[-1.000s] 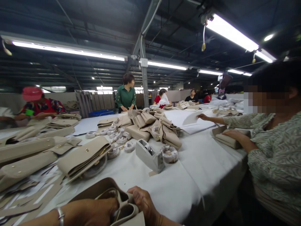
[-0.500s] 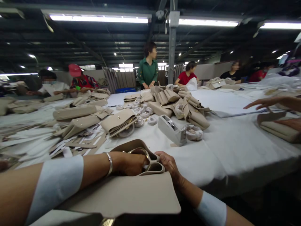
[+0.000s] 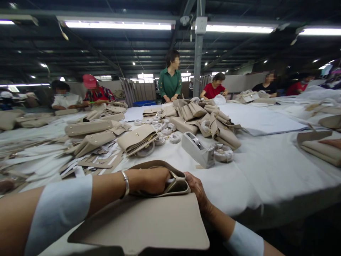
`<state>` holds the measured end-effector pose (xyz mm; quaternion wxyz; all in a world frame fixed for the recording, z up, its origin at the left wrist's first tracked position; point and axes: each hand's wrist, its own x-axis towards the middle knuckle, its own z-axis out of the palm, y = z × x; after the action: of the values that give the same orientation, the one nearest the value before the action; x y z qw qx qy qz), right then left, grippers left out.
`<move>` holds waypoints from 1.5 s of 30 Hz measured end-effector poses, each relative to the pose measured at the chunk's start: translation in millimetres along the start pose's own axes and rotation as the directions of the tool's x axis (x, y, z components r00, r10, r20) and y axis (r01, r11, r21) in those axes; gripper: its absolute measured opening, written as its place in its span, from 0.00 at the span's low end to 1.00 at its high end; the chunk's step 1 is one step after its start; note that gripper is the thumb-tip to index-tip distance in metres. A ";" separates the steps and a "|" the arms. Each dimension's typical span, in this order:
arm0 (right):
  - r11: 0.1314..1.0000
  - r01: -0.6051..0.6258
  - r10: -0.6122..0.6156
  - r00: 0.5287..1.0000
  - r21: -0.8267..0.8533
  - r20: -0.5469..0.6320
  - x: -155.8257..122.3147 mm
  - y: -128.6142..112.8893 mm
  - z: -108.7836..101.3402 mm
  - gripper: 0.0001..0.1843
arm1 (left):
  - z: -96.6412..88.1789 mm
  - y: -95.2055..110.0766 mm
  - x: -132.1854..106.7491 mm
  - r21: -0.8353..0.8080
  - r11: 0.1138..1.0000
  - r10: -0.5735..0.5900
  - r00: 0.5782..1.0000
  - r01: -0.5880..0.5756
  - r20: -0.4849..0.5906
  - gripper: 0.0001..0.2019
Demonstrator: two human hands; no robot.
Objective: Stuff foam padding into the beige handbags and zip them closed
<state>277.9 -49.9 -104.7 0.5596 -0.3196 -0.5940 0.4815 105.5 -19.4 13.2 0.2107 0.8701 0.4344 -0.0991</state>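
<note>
The left hand [image 3: 157, 180], curled, is inside the open bag [image 3: 151, 220]; its grip is hidden. The right hand [image 3: 197, 192] is wrapped around the bag's side. The bag sits between both hands, a tape dispenser [image 3: 198, 151] beyond them on the bench [image 3: 255, 167].

Fluorescent tubes [image 3: 118, 25] shine strongly under the dim roof [image 3: 87, 46]. Below the tablecloth [image 3: 255, 174] is deep shadow. The left edge looks blurred.

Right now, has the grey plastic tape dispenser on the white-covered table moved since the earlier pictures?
No: judged against the round, white-wrapped coil beside it, the grey plastic tape dispenser keeps its place; the camera's view has shifted instead.
</note>
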 end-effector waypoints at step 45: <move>0.985 -0.070 0.099 0.979 -0.159 0.180 2.7 2.8 2.0 0.27 | -37.3 -92.8 -85.2 -0.495 0.867 -0.223 0.842 -0.059 -0.491 0.22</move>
<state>275.0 -46.9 -106.1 0.4543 -0.3398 -0.6647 0.4861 -20.3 -13.8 50.8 0.2914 0.7599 0.5242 0.2509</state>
